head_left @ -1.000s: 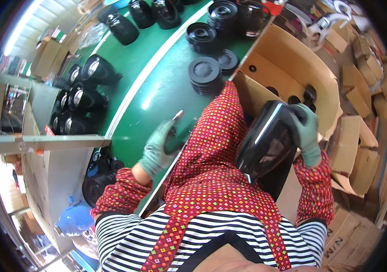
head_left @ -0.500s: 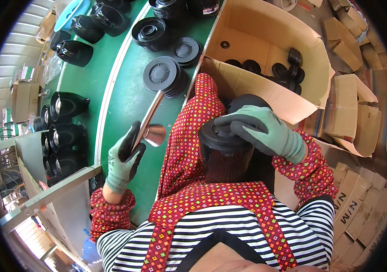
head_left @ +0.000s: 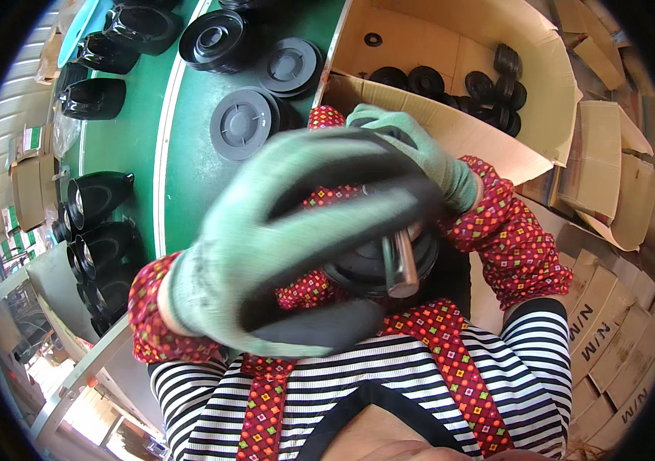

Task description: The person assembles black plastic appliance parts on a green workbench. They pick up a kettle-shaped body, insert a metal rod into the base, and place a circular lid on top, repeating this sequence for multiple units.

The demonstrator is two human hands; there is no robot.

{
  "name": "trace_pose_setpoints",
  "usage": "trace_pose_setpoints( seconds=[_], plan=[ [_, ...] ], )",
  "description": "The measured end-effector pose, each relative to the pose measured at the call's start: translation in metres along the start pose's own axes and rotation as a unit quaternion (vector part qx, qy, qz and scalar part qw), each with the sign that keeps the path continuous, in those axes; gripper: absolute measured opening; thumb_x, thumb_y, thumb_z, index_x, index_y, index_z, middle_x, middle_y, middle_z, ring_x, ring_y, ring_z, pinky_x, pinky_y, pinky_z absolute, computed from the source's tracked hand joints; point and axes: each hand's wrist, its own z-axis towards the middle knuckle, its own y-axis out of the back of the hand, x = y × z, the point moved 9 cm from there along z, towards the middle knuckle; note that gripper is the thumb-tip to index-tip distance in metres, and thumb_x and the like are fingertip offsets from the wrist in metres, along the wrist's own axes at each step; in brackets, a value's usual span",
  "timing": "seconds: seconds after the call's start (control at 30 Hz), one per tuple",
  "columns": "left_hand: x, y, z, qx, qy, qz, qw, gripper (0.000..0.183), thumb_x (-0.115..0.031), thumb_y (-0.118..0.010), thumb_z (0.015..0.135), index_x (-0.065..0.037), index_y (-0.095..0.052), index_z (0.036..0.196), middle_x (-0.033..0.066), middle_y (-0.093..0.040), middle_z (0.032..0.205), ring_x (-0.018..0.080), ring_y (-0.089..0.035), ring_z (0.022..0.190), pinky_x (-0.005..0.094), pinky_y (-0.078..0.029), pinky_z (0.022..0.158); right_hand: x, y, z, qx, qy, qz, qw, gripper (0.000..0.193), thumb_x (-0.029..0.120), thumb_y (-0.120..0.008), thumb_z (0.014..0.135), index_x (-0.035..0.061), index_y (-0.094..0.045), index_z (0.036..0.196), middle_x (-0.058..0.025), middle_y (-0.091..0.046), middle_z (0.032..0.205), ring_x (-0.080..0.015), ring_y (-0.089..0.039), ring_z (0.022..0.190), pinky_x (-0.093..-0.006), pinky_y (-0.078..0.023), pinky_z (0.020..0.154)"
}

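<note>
A large blur in the middle is my left hand (head_left: 266, 238), in a green glove with a dark palm. Its fingers reach right and the thumb stands well apart below them. Just under those fingers a shiny metal bar (head_left: 402, 269) sticks out, probably the handle of the metal piece; its other end is hidden. Dark round edges of a black container (head_left: 427, 257) show around the bar, close to my lap. Behind the left fingers, my right hand (head_left: 420, 150) is bent above the container; its fingertips are covered, so its hold is unclear.
Stacks of black lids (head_left: 243, 123) stand on the green table (head_left: 189, 207). Black glossy jugs (head_left: 97, 196) line its left side. An open cardboard box (head_left: 450, 58) with several black round parts lies beyond my right hand; flattened cartons (head_left: 611, 323) are at the right.
My left hand has swung right from over the table to the container, and the metal piece now lies there too. My right hand has moved up and away from the lid's centre.
</note>
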Motion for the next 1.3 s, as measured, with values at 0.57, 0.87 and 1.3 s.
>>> trace_pose_setpoints(
  seconds=[0.57,0.87,1.3],
  plan=[
    [0.006,-0.098,0.043,0.044,0.099,0.088,0.990,0.050,-0.033,-0.076,0.083,-0.008,-0.069,0.126,0.0135,-0.064,0.111,0.0348,-0.062,0.101,0.0480,-0.047,0.093,0.031,-0.039,0.004,0.133,0.169,0.025,0.976,0.037,0.010,-0.067,0.097,0.0020,-0.062,0.132,-0.0159,-0.062,0.132,-0.0346,-0.055,0.132,-0.0459,-0.050,0.109],
    [-0.005,-0.113,0.040,0.065,0.102,0.117,0.986,0.054,-0.032,-0.076,0.079,-0.011,-0.071,0.129,0.0078,-0.063,0.114,0.0253,-0.061,0.100,0.0448,-0.047,0.083,0.025,-0.065,0.012,0.181,0.220,0.102,0.953,0.031,0.016,-0.070,0.097,-0.0007,-0.066,0.123,-0.0180,-0.061,0.124,-0.0429,-0.060,0.124,-0.0627,-0.045,0.112],
    [0.052,-0.042,-0.038,-0.099,-0.129,-0.499,0.851,0.074,-0.060,-0.045,0.109,-0.004,-0.072,0.070,0.0104,-0.065,0.068,0.0355,-0.068,0.079,0.0635,-0.050,0.095,0.069,-0.010,0.000,0.175,-0.064,-0.387,0.903,0.059,0.059,-0.082,0.072,0.0079,-0.068,0.099,-0.0122,-0.064,0.092,-0.0332,-0.063,0.089,-0.0460,-0.047,0.085]
  ],
)
